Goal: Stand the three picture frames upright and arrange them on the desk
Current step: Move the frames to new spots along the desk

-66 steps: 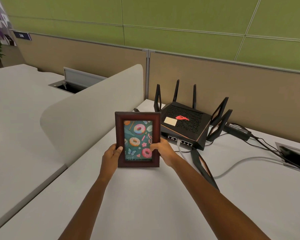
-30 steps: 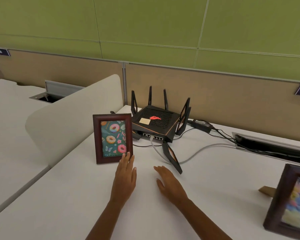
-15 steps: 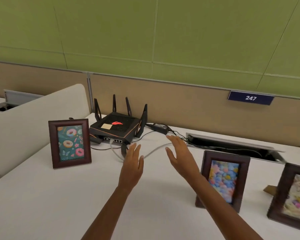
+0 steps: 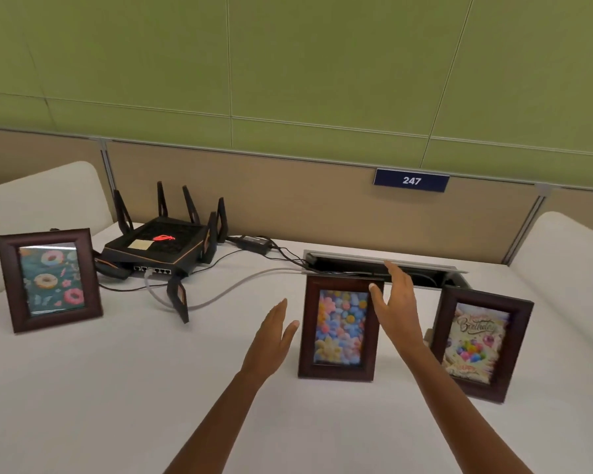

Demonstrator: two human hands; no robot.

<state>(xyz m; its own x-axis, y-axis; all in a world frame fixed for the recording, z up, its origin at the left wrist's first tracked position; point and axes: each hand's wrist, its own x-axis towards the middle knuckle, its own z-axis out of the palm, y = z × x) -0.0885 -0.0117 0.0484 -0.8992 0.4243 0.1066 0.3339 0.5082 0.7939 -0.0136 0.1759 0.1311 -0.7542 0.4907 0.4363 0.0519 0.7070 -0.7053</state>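
Three dark wooden picture frames stand upright on the white desk point(image 4: 117, 388). The doughnut frame point(image 4: 48, 278) is at the far left. The flower frame point(image 4: 339, 328) stands in the middle and the birthday frame point(image 4: 478, 343) at the right. My left hand point(image 4: 271, 340) hovers open just left of the flower frame, not touching it. My right hand point(image 4: 396, 309) is open beside that frame's upper right corner, fingers spread, covering part of its right edge; whether it touches is unclear.
A black router point(image 4: 158, 244) with upright antennas sits behind the doughnut frame, cables point(image 4: 226, 289) trailing across the desk to an open cable tray point(image 4: 384, 265). White dividers point(image 4: 42, 196) flank the desk. A beige partition with a "247" sign point(image 4: 410, 180) is behind.
My hands let go of the doughnut frame, left standing at the left, and moved right to either side of the flower frame. The view turned right, showing all three frames.
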